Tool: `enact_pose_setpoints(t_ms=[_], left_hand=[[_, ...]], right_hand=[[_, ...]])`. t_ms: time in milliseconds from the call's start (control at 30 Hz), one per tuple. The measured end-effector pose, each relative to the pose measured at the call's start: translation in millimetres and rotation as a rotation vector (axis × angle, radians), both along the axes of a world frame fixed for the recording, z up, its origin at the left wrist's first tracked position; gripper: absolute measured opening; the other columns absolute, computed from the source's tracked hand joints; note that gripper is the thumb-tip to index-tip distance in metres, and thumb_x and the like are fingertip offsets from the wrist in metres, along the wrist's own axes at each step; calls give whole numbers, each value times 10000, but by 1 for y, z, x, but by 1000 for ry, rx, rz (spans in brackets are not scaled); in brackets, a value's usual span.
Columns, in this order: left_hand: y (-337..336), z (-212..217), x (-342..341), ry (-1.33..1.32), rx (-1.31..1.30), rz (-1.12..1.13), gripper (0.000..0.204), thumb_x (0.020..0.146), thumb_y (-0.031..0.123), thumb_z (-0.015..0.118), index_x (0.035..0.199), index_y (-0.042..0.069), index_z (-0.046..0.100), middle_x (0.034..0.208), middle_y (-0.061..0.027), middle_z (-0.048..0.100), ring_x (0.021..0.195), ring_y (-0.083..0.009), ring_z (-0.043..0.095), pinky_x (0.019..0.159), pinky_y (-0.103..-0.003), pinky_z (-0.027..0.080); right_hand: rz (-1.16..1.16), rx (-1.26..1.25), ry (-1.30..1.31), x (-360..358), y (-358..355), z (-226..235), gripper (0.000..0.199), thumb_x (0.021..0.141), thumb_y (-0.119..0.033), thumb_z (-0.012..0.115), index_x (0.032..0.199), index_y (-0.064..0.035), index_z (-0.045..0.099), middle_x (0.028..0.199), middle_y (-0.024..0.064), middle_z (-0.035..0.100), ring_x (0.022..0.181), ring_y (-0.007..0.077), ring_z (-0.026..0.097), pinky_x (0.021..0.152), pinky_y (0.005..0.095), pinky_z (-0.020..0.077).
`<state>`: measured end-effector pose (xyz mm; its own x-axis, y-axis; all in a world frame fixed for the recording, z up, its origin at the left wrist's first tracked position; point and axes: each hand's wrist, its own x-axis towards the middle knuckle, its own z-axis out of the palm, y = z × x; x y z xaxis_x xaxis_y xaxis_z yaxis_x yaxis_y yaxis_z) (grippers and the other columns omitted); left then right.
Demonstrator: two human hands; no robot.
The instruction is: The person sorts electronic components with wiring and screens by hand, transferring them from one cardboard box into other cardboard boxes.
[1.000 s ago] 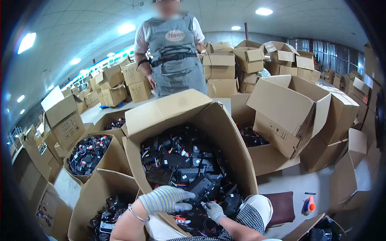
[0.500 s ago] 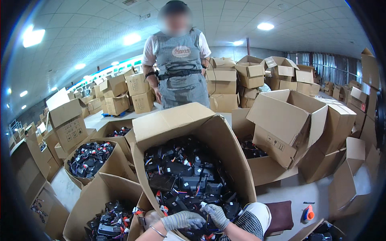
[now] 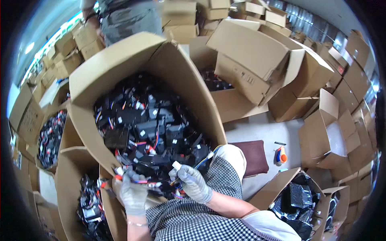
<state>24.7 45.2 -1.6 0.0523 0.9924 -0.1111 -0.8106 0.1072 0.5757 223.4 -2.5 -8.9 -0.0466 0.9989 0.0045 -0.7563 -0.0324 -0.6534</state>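
A large open cardboard box (image 3: 189, 86) in front of me is full of black plastic parts with red, white and blue wires (image 3: 148, 128). Both my hands wear grey gloves and work at the box's near edge. My left hand (image 3: 132, 193) pinches a bundle of wires with red and white ends. My right hand (image 3: 193, 182) grips the same wire bundle, with a small white connector (image 3: 176, 164) sticking up above its fingers. My knee in light trousers (image 3: 231, 154) rests against the box.
More open boxes of the same black parts stand at left (image 3: 50, 138) and lower left (image 3: 90, 205). A box with black bags (image 3: 299, 197) is at lower right. A dark red cushion (image 3: 253, 156) and an orange-white bottle (image 3: 280, 154) lie on the floor. A person in an apron (image 3: 124, 20) stands beyond the box.
The view has tilted down and closer to the big box. My hands have lifted a wire bundle off the pile and hold it between them.
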Motion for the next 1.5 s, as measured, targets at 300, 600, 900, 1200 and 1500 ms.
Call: enact_pose_setpoints(t_ms=[300, 600, 900, 1200, 1500], left_hand=[[-21, 52, -19, 22, 256, 171, 500, 875, 369, 613, 1255, 74, 475, 753, 38, 537, 607, -96, 461, 739, -304, 439], [-39, 77, -1, 168, 436, 119, 538, 844, 379, 649, 1214, 20, 494, 770, -43, 607, 642, -162, 577, 661, -376, 489], [-63, 29, -18, 778, 88, -296, 326, 883, 243, 619, 1110, 9, 625, 773, -25, 650, 621, -48, 540, 568, -186, 424], [-77, -7, -26, 595, -49, -317, 417, 854, 198, 617, 1183, -50, 552, 834, -57, 628, 629, -60, 524, 565, -173, 397], [-81, -4, -12, 1103, 87, -379, 285, 805, 153, 691, 1056, 23, 653, 864, -22, 672, 786, -119, 610, 769, -262, 487]], right_hand=[[34, -132, 276, -40, 47, -28, 287, 887, -289, 621, 1103, -100, 624, 932, -7, 654, 850, 109, 586, 702, 275, 468], [98, -26, 416, -27, 40, -23, 300, 860, -336, 633, 943, -48, 614, 917, 42, 618, 845, 168, 581, 801, 327, 464], [-60, -238, -154, 31, -30, -49, 329, 879, -344, 614, 905, -17, 595, 772, 46, 597, 679, 127, 572, 630, 261, 483], [342, 61, -687, 21, -28, 7, 329, 930, -351, 539, 854, -49, 642, 699, -30, 554, 582, 26, 443, 525, 184, 351], [548, 322, -1104, 8, -13, -3, 203, 898, -228, 566, 878, -53, 666, 742, 112, 636, 667, 246, 620, 641, 333, 475]])
